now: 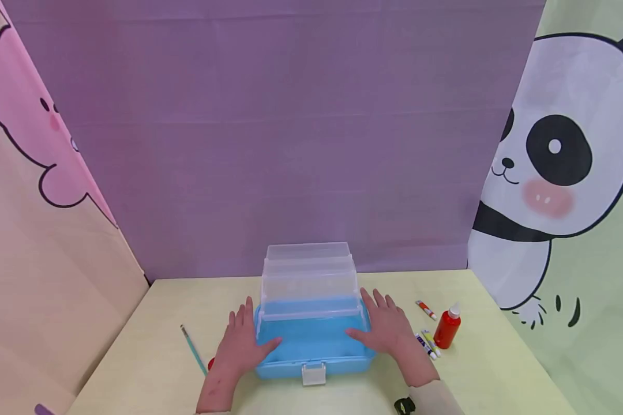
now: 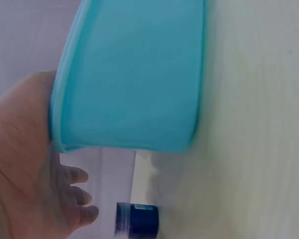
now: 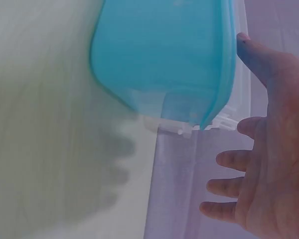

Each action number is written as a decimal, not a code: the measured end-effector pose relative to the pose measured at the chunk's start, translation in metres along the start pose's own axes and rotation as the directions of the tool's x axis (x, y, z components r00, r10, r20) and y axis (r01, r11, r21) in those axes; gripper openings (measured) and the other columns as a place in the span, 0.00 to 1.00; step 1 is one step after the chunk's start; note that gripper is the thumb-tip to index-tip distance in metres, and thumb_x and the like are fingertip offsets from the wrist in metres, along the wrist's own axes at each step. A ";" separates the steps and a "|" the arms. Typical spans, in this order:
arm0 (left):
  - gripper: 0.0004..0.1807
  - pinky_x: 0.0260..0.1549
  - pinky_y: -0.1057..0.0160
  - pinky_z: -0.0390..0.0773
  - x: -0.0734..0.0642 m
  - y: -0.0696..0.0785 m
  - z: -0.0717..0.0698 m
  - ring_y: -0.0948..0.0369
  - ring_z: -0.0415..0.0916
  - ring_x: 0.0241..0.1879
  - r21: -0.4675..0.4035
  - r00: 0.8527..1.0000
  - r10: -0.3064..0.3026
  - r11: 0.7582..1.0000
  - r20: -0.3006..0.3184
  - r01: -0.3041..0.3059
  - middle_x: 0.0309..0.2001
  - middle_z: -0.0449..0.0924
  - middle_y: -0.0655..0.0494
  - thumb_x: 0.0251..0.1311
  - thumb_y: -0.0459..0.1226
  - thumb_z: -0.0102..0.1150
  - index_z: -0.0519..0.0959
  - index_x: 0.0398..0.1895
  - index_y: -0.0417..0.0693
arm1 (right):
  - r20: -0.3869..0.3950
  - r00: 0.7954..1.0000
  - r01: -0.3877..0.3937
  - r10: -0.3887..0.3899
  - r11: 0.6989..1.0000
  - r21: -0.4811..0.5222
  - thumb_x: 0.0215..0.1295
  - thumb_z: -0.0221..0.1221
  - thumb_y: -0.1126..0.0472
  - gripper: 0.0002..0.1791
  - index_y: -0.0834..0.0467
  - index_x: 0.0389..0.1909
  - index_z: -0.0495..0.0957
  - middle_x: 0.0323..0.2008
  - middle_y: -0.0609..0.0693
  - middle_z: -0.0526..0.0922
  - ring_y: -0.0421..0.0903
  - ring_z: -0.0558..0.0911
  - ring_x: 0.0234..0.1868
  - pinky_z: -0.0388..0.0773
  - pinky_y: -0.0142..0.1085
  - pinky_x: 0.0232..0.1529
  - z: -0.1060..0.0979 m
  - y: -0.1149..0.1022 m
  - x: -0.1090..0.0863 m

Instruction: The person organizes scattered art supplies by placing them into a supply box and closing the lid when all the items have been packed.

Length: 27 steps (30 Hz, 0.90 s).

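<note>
A light blue plastic box [image 1: 280, 370] with a white front latch [image 1: 314, 374] stands on the table, its clear lid [image 1: 308, 282] tipped up at the back. My left hand [image 1: 241, 343] is at the box's left end, fingers spread and pointing away, thumb reaching over the rim. On the opposite end, my right hand [image 1: 389, 325] has its fingers spread as well, with the thumb over the rim. Both wrist views show the palms beside the box's end walls [image 2: 129, 74], fingers straight. Neither hand is curled around anything.
Right of the box lie a red-labelled tube [image 1: 426, 310], two more tubes [image 1: 424, 347] and a red bottle [image 1: 447, 328] with a white cap. A teal pencil [image 1: 193, 349] and a partly hidden red object [image 1: 210, 363] are on the left. A dark blue jar [image 2: 143, 220] appears beyond the box.
</note>
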<state>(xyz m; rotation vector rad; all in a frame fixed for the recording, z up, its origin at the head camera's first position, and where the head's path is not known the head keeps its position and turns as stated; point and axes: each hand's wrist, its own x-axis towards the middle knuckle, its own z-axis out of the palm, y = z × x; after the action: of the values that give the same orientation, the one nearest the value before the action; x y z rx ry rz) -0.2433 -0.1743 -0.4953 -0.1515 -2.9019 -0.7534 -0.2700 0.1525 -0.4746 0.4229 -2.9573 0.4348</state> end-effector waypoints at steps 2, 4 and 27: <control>0.63 0.59 0.34 0.60 -0.001 -0.002 0.002 0.29 0.41 0.69 -0.022 1.000 -0.012 1.000 0.005 0.012 0.72 0.47 0.28 0.54 0.62 0.62 0.39 0.75 0.33 | -0.003 1.000 0.000 0.000 1.000 0.006 0.56 0.59 0.31 0.53 0.57 0.74 0.56 0.69 0.64 0.61 0.71 0.62 0.65 0.64 0.66 0.57 0.001 0.002 -0.001; 0.61 0.57 0.33 0.62 -0.001 -0.004 0.005 0.30 0.43 0.69 -0.043 1.000 -0.026 0.999 0.006 0.027 0.71 0.49 0.29 0.55 0.61 0.62 0.40 0.75 0.33 | -0.004 1.000 -0.003 0.003 1.000 0.022 0.57 0.59 0.31 0.52 0.58 0.74 0.56 0.68 0.65 0.62 0.71 0.63 0.65 0.66 0.65 0.55 0.003 0.003 -0.002; 0.48 0.53 0.36 0.69 0.003 -0.005 0.009 0.36 0.63 0.60 -0.074 0.996 -0.082 0.994 -0.024 0.080 0.64 0.64 0.33 0.58 0.49 0.65 0.54 0.72 0.32 | 0.033 0.990 -0.126 0.135 0.775 0.620 0.66 0.61 0.56 0.38 0.67 0.71 0.56 0.60 0.67 0.71 0.62 0.80 0.49 0.78 0.53 0.47 0.036 0.013 -0.008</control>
<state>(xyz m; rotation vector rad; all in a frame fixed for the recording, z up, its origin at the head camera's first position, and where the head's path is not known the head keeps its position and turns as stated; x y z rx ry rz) -0.2480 -0.1739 -0.5049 -0.0312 -2.8718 -0.8688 -0.2690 0.1559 -0.5137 0.2599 -2.7591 1.4429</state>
